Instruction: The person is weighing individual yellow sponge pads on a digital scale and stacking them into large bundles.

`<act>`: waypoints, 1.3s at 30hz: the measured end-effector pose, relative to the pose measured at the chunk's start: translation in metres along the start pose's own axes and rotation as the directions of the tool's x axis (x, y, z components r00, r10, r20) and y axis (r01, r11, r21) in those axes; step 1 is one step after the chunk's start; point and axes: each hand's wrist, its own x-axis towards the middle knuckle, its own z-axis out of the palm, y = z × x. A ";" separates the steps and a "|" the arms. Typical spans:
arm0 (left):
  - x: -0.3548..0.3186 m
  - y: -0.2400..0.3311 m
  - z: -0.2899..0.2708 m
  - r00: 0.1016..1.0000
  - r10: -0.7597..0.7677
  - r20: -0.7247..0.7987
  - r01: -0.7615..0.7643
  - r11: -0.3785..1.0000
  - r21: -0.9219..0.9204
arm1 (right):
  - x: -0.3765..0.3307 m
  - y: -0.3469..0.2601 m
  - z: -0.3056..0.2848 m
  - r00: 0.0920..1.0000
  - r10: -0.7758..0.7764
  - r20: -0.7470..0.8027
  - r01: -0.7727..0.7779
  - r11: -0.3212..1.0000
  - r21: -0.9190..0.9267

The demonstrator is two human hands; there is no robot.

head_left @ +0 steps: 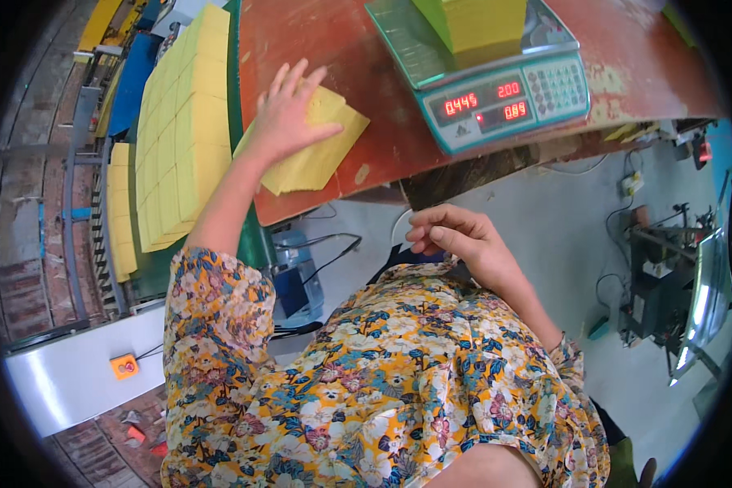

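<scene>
At the left corner of the red table [362, 175] sits a yellow block of what look like stacked paper sheets [317, 159], slightly fanned. My left hand [289, 122] rests over its upper left side, with fingers spread and thumb stretched across the top. My right hand [464, 240] hangs in front of my body, just off the table edge. Its fingers are curled in toward the thumb, and nothing shows between them. A teal and white digital scale [504, 102] with lit red figures stands farther right on the table, bearing another yellow block [486, 24] on its pan.
Left of the table, many yellow blocks [179, 130] are piled in rows beside a green edge. An orange box with a red button [124, 367] sits on a white panel lower left. Dark machinery [663, 281] stands on the grey floor at right. A blue water bottle [297, 281] is below the table.
</scene>
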 end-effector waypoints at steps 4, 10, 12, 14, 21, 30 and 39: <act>0.002 -0.020 -0.018 0.974 0.120 -0.192 -0.151 0.976 -0.156 | -0.004 0.018 -0.007 0.991 0.122 -0.051 -0.120 0.992 0.036; -0.076 -0.006 -0.008 0.985 0.042 -0.167 -0.077 0.976 -0.206 | -0.004 0.029 -0.018 0.981 0.140 -0.134 -0.135 0.990 0.048; -0.079 0.002 0.012 0.980 0.019 -0.199 -0.053 0.985 -0.164 | -0.001 0.028 -0.019 0.982 0.123 -0.143 -0.122 0.992 0.015; -0.075 0.007 0.028 0.969 -0.008 -0.248 -0.025 0.991 -0.131 | 0.004 0.027 -0.017 0.994 0.078 -0.079 -0.078 0.997 -0.006; -0.069 0.006 0.038 0.940 0.014 -0.342 -0.040 0.997 -0.071 | 0.017 0.043 0.006 0.990 0.142 -0.017 -0.143 0.983 -0.112; -0.066 -0.025 0.022 0.921 0.093 -0.379 -0.157 0.977 -0.142 | 0.083 0.048 0.063 0.996 0.090 -0.001 -0.089 0.990 -0.110; -0.067 -0.020 0.023 0.910 0.079 -0.407 -0.162 0.971 -0.175 | 0.207 0.001 0.092 0.969 -0.166 -0.181 0.184 0.979 0.085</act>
